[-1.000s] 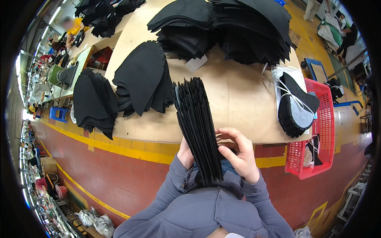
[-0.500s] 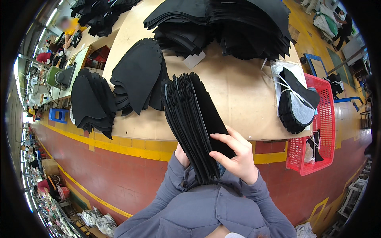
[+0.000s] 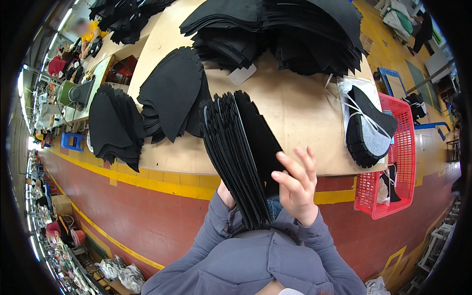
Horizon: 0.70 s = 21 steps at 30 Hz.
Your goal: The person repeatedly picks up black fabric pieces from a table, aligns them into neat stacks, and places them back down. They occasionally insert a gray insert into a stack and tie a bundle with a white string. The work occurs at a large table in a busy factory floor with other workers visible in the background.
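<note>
A thick stack of black cut pieces [image 3: 228, 157] with notched edges stands tilted in front of my body, seen mostly along its layered edges. My left hand [image 3: 225, 194] supports it from behind on the left; the stack hides its fingers. On the right side, my right hand [image 3: 299, 184] has its fingers spread. Two of its fingertips are at the edge of the rightmost black piece [image 3: 260, 137], which leans a little away from the others. Farther off on the table, a fanned pile of similar black pieces [image 3: 169, 91] lies left of the stack, with another black pile [image 3: 113, 123] beside it.
Large black piles [image 3: 314, 34] cover the table's far side, a white tag [image 3: 243, 74] beside them. At the right lies a bundle tied with white cord [image 3: 366, 125], near a red plastic basket [image 3: 376, 196]. A blue stool [image 3: 72, 141] stands left; a person in yellow [image 3: 88, 34] sits beyond.
My right hand has moved slightly right, its fingers lifting off the face of the stack and spreading to the edge of the outer piece. The stack stays nearly in place.
</note>
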Each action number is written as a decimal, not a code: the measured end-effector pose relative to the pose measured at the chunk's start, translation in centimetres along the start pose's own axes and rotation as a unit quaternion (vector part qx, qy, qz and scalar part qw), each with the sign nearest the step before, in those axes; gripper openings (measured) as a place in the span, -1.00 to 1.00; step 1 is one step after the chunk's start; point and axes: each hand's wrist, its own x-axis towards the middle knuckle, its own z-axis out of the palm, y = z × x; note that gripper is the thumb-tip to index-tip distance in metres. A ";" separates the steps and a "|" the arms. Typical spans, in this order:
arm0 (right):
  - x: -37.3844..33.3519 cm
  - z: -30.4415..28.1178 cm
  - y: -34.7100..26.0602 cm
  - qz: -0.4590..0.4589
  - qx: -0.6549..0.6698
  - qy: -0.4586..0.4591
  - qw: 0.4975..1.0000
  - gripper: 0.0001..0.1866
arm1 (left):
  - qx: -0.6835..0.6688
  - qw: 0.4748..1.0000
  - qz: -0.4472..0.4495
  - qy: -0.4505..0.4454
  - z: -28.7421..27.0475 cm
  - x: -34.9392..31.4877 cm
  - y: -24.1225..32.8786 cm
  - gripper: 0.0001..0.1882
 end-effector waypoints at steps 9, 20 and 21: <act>1.1 -1.1 -1.4 0.189 0.236 -0.125 0.945 -0.31 | -0.264 0.937 -0.225 -0.040 -0.9 -0.4 1.5 -0.74; -0.5 -0.5 -0.4 0.165 0.268 -0.060 0.947 -0.44 | -0.480 0.823 -0.302 -0.025 -0.5 -0.1 0.3 -0.72; -0.3 -0.6 -0.5 0.157 0.235 -0.084 0.956 -0.47 | -0.472 0.830 -0.297 -0.020 -0.5 -0.1 0.3 -0.71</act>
